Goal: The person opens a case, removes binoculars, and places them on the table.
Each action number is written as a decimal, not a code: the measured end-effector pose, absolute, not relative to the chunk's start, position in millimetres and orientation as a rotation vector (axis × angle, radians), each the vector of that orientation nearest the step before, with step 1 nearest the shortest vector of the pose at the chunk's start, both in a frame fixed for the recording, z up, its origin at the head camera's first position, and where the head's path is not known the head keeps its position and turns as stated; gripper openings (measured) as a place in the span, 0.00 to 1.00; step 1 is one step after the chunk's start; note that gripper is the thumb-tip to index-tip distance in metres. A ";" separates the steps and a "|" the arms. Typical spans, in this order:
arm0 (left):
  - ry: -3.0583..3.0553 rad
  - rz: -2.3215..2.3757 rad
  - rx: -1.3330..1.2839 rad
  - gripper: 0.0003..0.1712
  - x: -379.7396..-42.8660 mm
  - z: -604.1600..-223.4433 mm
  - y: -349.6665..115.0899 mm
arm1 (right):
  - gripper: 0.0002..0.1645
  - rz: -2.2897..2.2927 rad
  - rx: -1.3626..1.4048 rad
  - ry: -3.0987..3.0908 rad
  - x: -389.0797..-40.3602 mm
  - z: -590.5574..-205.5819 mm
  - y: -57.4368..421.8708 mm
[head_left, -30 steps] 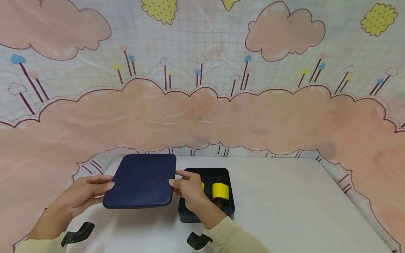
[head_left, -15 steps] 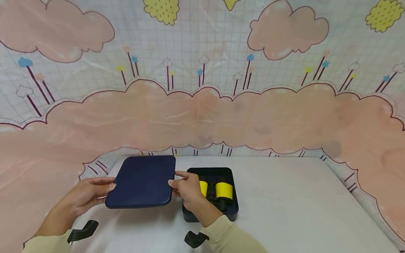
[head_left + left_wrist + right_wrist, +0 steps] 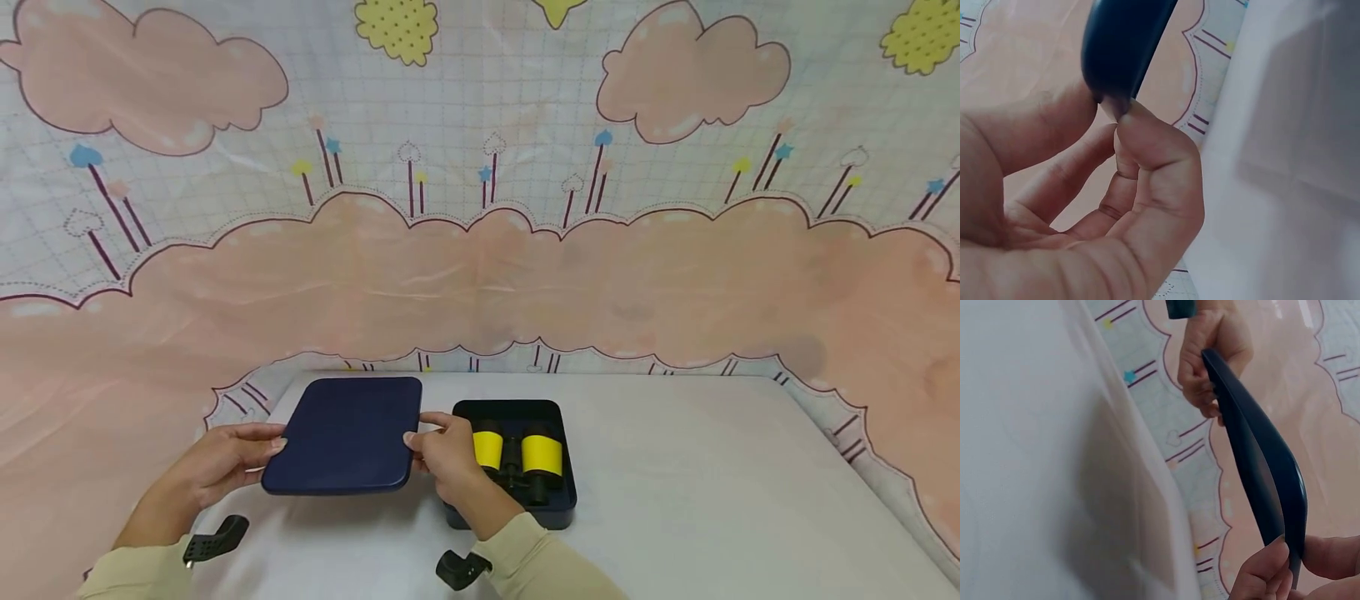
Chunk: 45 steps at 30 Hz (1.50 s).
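Note:
Both hands hold a dark navy square lid (image 3: 348, 433) with rounded corners, raised above the white table. My left hand (image 3: 217, 462) pinches its left edge between thumb and fingers; in the left wrist view the thumb and index finger (image 3: 1157, 144) meet at the rim. My right hand (image 3: 453, 467) pinches the right edge, thumb on top. Just right of the lid stands a matching open box (image 3: 555, 517). Inside lie black-and-yellow binoculars (image 3: 542, 454), their left barrel partly behind the right hand. The lid's hollow underside (image 3: 1257, 487) shows in the right wrist view.
The white tabletop (image 3: 712, 475) stretches to the right of the box. A cloth printed with pink clouds (image 3: 525, 283) hangs behind the table and down its sides. Dark wrist-camera mounts (image 3: 216, 540) stick out at both cuffs.
The whole head view has shifted slightly to the right. The lid's far edge sits a little lower, and the right hand covers less of the binoculars. Both hands keep their grip on the lid.

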<state>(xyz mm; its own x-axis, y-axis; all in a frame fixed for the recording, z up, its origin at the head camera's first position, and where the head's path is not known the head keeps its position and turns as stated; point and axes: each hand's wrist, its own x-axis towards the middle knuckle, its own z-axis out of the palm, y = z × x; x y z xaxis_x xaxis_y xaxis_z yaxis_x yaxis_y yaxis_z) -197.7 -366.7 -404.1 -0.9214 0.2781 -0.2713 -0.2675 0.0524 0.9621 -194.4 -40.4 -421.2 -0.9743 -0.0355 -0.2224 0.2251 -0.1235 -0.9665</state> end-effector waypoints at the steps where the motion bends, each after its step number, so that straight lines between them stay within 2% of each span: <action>1: 1.956 1.927 0.007 0.22 -198.5 -405.0 -367.9 | 0.25 -2.224 0.207 1.951 -194.5 -421.4 -40.6; 16: 1.970 1.902 -0.082 0.18 -196.8 -414.5 -377.0 | 0.26 -2.202 0.231 1.939 -194.9 -429.2 -54.7; 28: 1.953 1.897 -0.082 0.19 -197.7 -424.8 -378.1 | 0.24 -2.186 0.253 1.971 -197.3 -434.7 -63.1; 36: 2.012 1.858 -0.134 0.14 -198.8 -429.6 -380.4 | 0.24 -2.194 0.256 1.960 -195.9 -445.2 -68.3; 45: 2.037 1.834 -0.225 0.15 -196.6 -432.7 -384.1 | 0.25 -2.202 0.298 1.958 -192.3 -454.8 -78.0</action>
<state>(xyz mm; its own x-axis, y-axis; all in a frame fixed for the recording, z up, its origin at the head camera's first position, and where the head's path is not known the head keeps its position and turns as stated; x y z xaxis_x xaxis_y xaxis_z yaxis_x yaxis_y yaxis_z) -196.6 -384.1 -432.7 -0.9113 0.1382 -0.3879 -0.3713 0.1314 0.9192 -192.3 -78.0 -454.8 -0.9637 -0.0014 -0.2668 0.2652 -0.1165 -0.9571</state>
